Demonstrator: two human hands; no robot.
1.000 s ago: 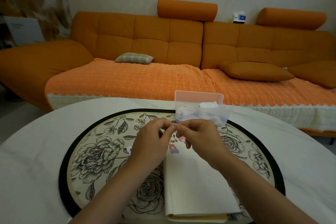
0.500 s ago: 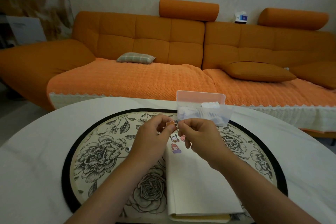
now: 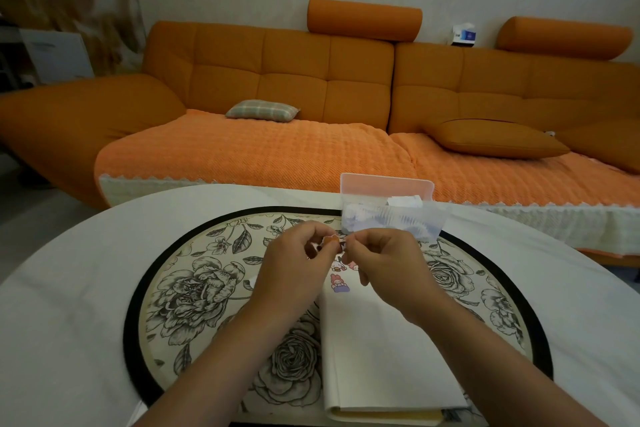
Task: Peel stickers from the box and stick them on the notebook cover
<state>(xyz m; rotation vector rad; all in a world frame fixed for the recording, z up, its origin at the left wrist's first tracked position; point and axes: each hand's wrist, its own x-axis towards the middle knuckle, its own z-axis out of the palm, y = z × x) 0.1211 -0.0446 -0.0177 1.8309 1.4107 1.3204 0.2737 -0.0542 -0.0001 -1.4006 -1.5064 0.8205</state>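
A small orange-brown sticker (image 3: pixel 331 240) is held up in the air between the two hands, just above the far end of the notebook (image 3: pixel 377 340) and in front of the box (image 3: pixel 391 210). The left hand (image 3: pixel 294 267) pinches the sticker's left side between thumb and forefinger, its other fingers curled in; the right hand (image 3: pixel 384 263) pinches the right edge with its fingertips drawn close together, though whether it grips the sticker itself or a backing piece is too small to tell. The white notebook cover lies closed on the table, its far end already bearing a few cartoon stickers (image 3: pixel 341 277) that show between the hands. The translucent box, lid standing open, sits just beyond the hands with pale scraps inside. All of this rests on a round floral mat (image 3: pixel 194 288) with a black rim, laid on a white table (image 3: pixel 69 288). Behind the table stretches an orange sofa (image 3: pixel 277 80) with a small plaid cushion (image 3: pixel 262 110).
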